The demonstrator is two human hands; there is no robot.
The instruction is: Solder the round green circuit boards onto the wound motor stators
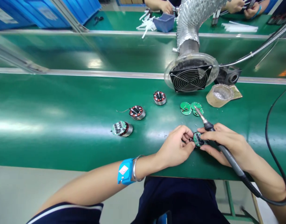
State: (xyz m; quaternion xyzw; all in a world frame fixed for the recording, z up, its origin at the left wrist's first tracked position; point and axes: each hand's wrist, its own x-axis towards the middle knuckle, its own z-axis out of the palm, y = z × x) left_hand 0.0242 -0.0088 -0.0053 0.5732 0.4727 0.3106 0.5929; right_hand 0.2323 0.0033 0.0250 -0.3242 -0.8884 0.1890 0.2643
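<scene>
Near the table's front edge, a round green circuit board (198,139) with dark components sits between my two hands. My left hand (177,145) pinches its left edge with curled fingers; what lies under the board is mostly hidden. On the other side, my right hand (229,143) has its thumb and fingers against the board. That same hand also holds a soldering iron (230,157), its tip pointing up and away over loose green circuit boards (186,106). To the left stand two motor stators (159,98) with red and white windings, and a stator topped with a green board (119,128).
A fume extractor fan (191,77) hangs from a silver duct (191,21) behind the boards. Right of it are a tub (219,95) and a dark stand (229,75). The iron's cable (267,133) loops at right. Across the bench, other people's hands work near white strips.
</scene>
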